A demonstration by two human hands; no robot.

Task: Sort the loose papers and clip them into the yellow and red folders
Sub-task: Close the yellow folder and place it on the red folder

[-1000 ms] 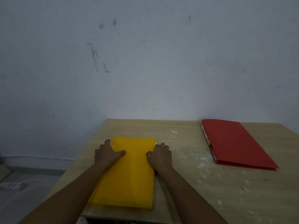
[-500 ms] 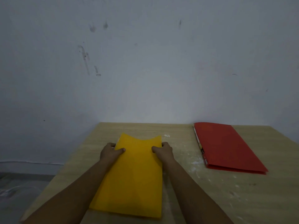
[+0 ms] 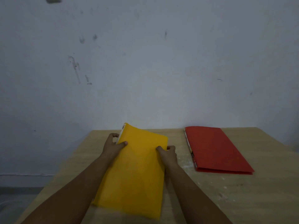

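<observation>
The yellow folder (image 3: 137, 172) lies lengthwise on the wooden table (image 3: 242, 199) in front of me, closed, its far end raised off the surface. My left hand (image 3: 114, 145) grips its far left edge, thumb on top, where a strip of white paper shows. My right hand (image 3: 168, 153) pinches its far right edge. The red folder (image 3: 215, 149) lies closed and flat to the right, apart from both hands, with paper edges showing along its left side.
A pale wall (image 3: 145, 70) with dark scuff marks rises right behind the table's far edge. The table's left edge drops to a grey floor (image 3: 17, 199). White specks dot the wood between the folders.
Both hands have closed on the yellow folder's far edges and lifted its far end, sliding it away from me. The view has shifted, so the table sits lower in frame.
</observation>
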